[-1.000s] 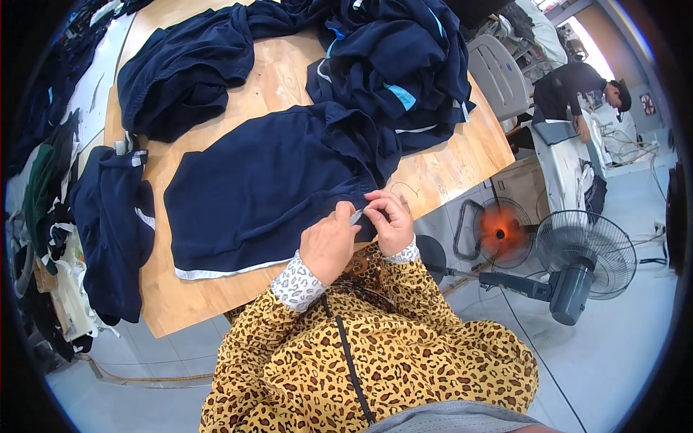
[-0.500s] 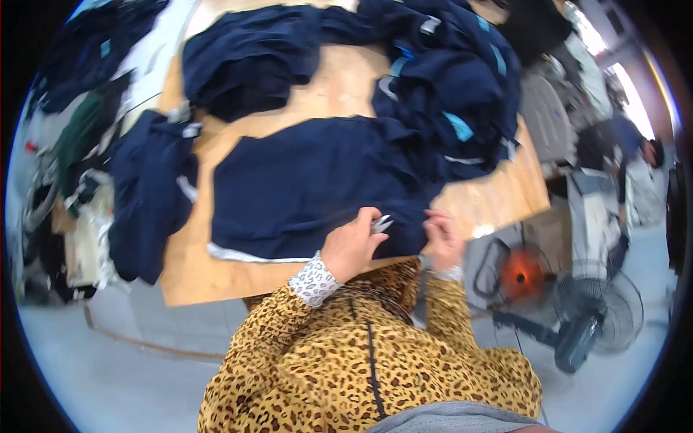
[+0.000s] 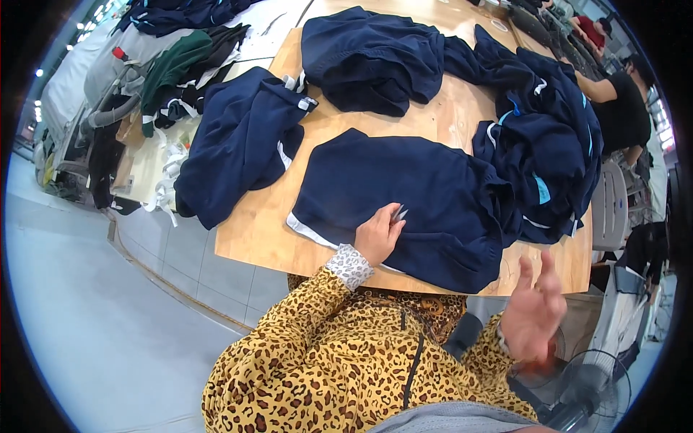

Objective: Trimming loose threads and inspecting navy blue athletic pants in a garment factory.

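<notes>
My left hand (image 3: 377, 235) is closed around a small pair of thread snips (image 3: 401, 213), whose pointed metal blades stick out past the fingers. It rests over the near edge of a dark navy garment (image 3: 404, 173) laid fairly flat on the wooden table (image 3: 249, 238). A white strip (image 3: 309, 229) shows along the garment's near left edge. My right hand (image 3: 534, 310) is raised off the table's near right edge, somewhat blurred, with its fingers apart and nothing in it.
Another navy garment (image 3: 242, 144) hangs over the table's left edge. Beyond lies a bunched navy garment (image 3: 372, 61), and a navy heap with light blue patches (image 3: 541, 137) covers the right side. A standing fan (image 3: 588, 386) is at lower right; a co-worker in black (image 3: 624, 108) is far right.
My right hand has left the garment's right end, moving right and toward me, and its fingers have spread. My left hand still holds the snips. The view has swung to the left.
</notes>
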`<control>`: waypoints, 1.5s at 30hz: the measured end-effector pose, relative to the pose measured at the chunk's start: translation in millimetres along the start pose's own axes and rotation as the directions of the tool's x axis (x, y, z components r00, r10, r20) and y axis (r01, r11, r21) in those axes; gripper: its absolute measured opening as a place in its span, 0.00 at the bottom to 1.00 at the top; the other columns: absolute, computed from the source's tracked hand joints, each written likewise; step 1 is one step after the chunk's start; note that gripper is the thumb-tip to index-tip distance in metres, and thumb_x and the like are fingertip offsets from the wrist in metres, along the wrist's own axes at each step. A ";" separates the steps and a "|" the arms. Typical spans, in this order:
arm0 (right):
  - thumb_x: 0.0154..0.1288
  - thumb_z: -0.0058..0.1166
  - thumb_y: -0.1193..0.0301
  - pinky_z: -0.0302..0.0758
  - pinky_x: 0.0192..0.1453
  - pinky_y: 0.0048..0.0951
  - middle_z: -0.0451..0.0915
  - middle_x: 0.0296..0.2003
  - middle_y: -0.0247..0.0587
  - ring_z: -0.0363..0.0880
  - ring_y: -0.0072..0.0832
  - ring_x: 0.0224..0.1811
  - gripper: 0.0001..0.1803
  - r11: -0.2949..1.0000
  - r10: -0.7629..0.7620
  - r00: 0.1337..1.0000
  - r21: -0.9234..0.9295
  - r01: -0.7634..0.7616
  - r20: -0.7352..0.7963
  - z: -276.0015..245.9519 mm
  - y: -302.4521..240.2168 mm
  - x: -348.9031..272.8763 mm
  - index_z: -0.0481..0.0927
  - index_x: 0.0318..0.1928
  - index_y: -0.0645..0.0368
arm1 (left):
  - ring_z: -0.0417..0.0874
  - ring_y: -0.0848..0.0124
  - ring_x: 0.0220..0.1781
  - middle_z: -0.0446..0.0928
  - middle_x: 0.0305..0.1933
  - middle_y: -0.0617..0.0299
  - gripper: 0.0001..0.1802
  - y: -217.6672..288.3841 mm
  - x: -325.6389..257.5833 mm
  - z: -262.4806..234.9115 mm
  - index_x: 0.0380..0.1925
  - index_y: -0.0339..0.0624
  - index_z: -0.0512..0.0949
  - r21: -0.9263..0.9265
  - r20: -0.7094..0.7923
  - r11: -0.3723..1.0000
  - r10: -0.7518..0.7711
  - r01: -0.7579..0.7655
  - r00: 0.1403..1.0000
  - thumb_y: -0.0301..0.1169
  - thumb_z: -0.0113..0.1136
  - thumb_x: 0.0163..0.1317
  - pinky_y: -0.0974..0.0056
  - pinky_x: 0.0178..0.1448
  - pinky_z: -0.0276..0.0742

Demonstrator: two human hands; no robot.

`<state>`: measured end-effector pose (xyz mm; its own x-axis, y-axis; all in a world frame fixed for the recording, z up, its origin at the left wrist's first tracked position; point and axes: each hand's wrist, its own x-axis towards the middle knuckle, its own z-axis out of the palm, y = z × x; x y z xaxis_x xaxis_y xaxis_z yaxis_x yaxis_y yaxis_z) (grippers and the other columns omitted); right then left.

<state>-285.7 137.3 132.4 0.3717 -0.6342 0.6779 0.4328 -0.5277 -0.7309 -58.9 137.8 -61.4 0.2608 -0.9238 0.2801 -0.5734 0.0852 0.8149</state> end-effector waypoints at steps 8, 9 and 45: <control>0.65 0.50 0.58 0.53 0.62 0.52 0.75 0.45 0.26 0.55 0.40 0.63 0.17 0.717 -0.234 0.939 0.697 -0.008 0.251 92.4 -14.6 62.5 0.74 0.54 0.42 | 0.81 0.59 0.35 0.77 0.38 0.54 0.17 1.2 -6.0 -2.7 0.48 0.38 0.69 -0.024 -0.052 0.998 0.052 -0.053 0.997 0.31 0.57 0.59 0.62 0.37 0.78; 0.65 0.51 0.58 0.55 0.61 0.51 0.75 0.42 0.26 0.58 0.38 0.59 0.15 0.722 -0.211 0.951 0.692 -0.004 0.226 96.1 -17.1 63.1 0.75 0.51 0.42 | 0.81 0.59 0.35 0.77 0.38 0.54 0.17 3.3 -4.2 -1.3 0.48 0.38 0.69 -0.035 -0.055 0.998 0.058 -0.060 0.997 0.31 0.57 0.59 0.62 0.37 0.78; 0.65 0.51 0.64 0.53 0.59 0.45 0.79 0.41 0.17 0.61 0.27 0.57 0.05 0.790 -0.069 0.986 0.613 -0.038 0.149 112.2 -6.4 80.8 0.78 0.39 0.46 | 0.82 0.63 0.32 0.78 0.35 0.54 0.18 -2.2 -2.4 -12.0 0.47 0.38 0.70 -0.079 -0.047 0.996 0.029 -0.032 0.998 0.31 0.59 0.59 0.64 0.35 0.78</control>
<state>-166.3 152.8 200.7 0.4596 -0.5051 0.7305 0.8307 -0.0464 -0.5548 -48.9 144.3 -57.7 0.2805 -0.9025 0.3268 -0.5187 0.1440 0.8428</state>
